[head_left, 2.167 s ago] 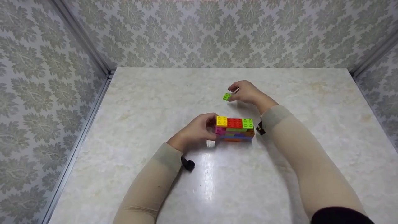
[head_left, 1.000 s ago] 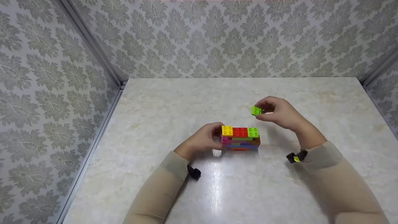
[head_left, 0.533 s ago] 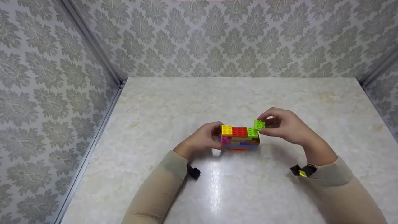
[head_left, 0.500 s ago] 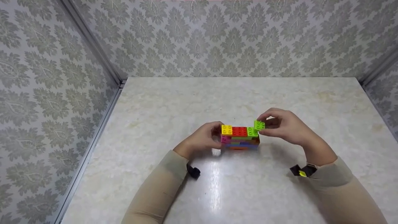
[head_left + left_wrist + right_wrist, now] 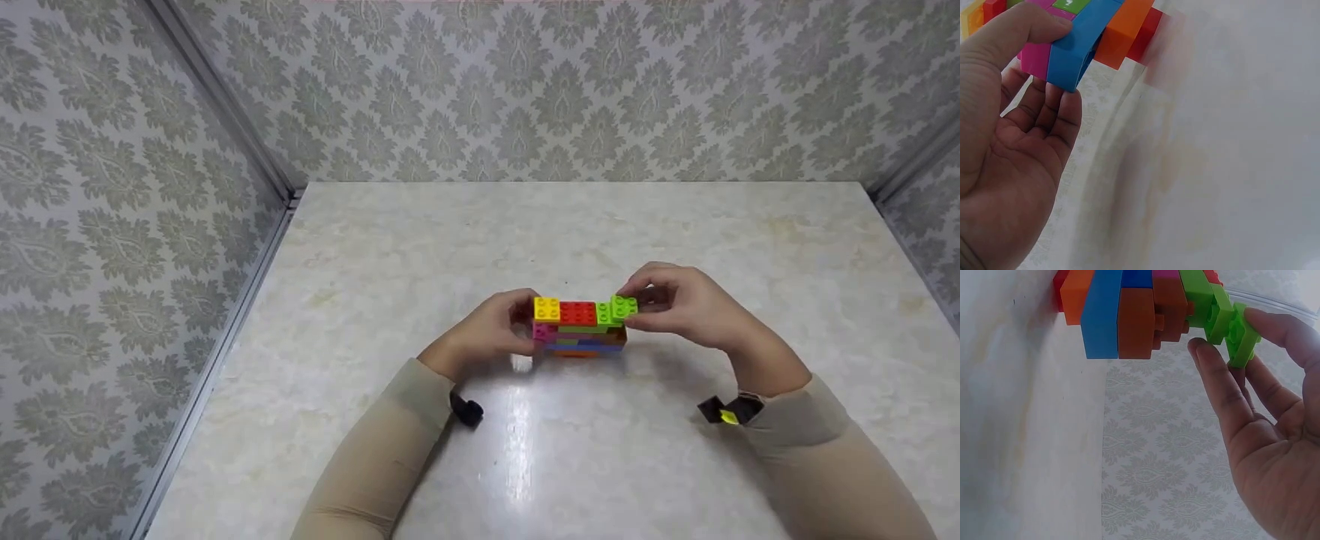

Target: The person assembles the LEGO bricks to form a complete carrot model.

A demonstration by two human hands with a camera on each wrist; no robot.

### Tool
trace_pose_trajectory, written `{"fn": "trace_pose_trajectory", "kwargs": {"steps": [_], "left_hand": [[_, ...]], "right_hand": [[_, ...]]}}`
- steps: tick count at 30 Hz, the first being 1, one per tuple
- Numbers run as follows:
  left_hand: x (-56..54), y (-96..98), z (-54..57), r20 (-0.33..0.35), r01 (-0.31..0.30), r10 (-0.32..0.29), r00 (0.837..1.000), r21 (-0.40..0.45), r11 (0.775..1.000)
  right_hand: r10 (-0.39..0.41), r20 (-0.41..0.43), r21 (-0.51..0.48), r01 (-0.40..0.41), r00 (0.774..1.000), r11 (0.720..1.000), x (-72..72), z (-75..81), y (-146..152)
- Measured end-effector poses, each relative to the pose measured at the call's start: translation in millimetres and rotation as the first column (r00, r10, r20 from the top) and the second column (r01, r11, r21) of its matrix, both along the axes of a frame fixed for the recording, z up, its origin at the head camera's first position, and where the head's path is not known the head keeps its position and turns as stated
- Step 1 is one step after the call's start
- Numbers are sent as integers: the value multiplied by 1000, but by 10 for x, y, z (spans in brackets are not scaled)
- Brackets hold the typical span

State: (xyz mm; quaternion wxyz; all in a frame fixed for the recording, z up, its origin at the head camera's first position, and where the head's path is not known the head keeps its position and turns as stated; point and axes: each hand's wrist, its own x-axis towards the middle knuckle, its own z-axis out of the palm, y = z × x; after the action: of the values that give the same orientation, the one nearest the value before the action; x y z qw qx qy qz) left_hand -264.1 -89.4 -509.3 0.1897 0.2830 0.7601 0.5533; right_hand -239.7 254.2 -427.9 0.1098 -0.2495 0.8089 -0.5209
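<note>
A multicoloured stack of toy building bricks (image 5: 585, 343) stands on the pale table (image 5: 420, 247). Its top row shows a yellow brick (image 5: 547, 309), a red brick (image 5: 577, 313) and a green one. My left hand (image 5: 487, 326) grips the left end; in the left wrist view the thumb lies on a blue brick (image 5: 1078, 45). At the right end my right hand (image 5: 694, 307) pinches a small green brick (image 5: 622, 307) over the outer part of the top green brick. In the right wrist view the pinched green brick (image 5: 1243, 337) sits slightly askew; whether its studs are joined I cannot tell.
Patterned wallpaper panels (image 5: 525, 90) rise behind and at the sides of the table, with a metal rail (image 5: 225, 300) along the left edge. Black wrist straps (image 5: 466, 411) hang from both sleeves.
My right hand has picked up the small green brick from the far part of the table, carried it to the stack's right end and lowered it there. My left hand keeps its grip.
</note>
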Motion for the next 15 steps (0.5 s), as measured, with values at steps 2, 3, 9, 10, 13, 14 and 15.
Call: {"fn": "trace_pose_trajectory", "kwargs": {"steps": [2,3,9,10,13,14,15], "left_hand": [[2,-2,2,-2,-3,3,1000,-3,1000],[2,-3,1,-3,-3,3,1000,-3,1000],[1,-3,0,-5,-8,8,1000,-1,1000],[0,-2,1,-4,-9,9,1000,-1,1000],[-6,0,1,3,-11,11,1000,-3,1000],[-7,0,1,3,-10,10,1000,-2,1000],[-9,-1,1,0,-9,9,1000,-2,1000]], "right_hand": [[-5,-10,5,5,1000,1000,-2,-9,-7],[-7,-11,5,7,1000,1000,0,-11,-10],[-7,-37,8,8,999,1000,10,-18,-11],[-6,-43,9,7,999,1000,12,-19,-10],[-7,-44,1,8,999,1000,18,-24,-9],[-8,-44,-3,8,999,1000,20,-27,-10],[-8,-44,-8,8,999,1000,20,-31,-12]]}}
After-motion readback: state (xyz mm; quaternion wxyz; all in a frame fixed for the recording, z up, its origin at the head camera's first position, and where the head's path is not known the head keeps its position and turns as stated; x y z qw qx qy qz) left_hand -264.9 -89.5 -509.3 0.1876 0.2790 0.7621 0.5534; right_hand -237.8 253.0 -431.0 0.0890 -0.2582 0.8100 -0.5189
